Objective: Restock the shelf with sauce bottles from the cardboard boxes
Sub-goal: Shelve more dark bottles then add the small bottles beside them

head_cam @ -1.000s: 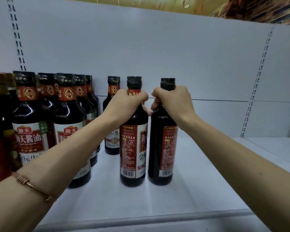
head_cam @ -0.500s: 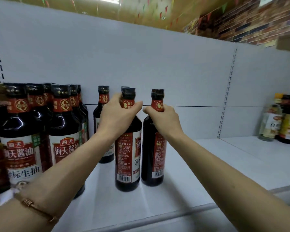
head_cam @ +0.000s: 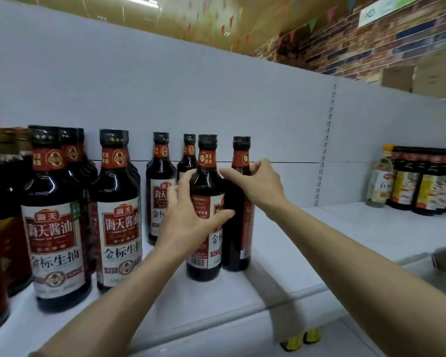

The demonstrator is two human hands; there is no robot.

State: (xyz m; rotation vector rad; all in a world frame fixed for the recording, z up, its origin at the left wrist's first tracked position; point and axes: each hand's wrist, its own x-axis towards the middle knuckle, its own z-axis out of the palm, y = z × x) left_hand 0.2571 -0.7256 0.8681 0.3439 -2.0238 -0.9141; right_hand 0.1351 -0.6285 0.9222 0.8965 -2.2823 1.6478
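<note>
Two dark sauce bottles with red labels stand side by side on the white shelf [head_cam: 319,240]. My left hand [head_cam: 188,222] grips the body of the left bottle [head_cam: 204,265] at its label, thumb across the front. My right hand [head_cam: 259,185] curls round the neck and shoulder of the right bottle [head_cam: 236,243]. Both bottles are upright with their bases on the shelf and touch each other. Their labels are turned partly sideways.
Rows of the same sauce bottles [head_cam: 54,228] fill the shelf to the left, with two more [head_cam: 161,176] behind my left hand. Other bottles [head_cam: 422,184] stand at the far right. Bare shelf lies between. Cardboard boxes [head_cam: 422,73] sit at the top right.
My left hand has slid down from the bottle's neck to its label. My right hand has shifted slightly on the other bottle's neck. The view has moved closer and leftward.
</note>
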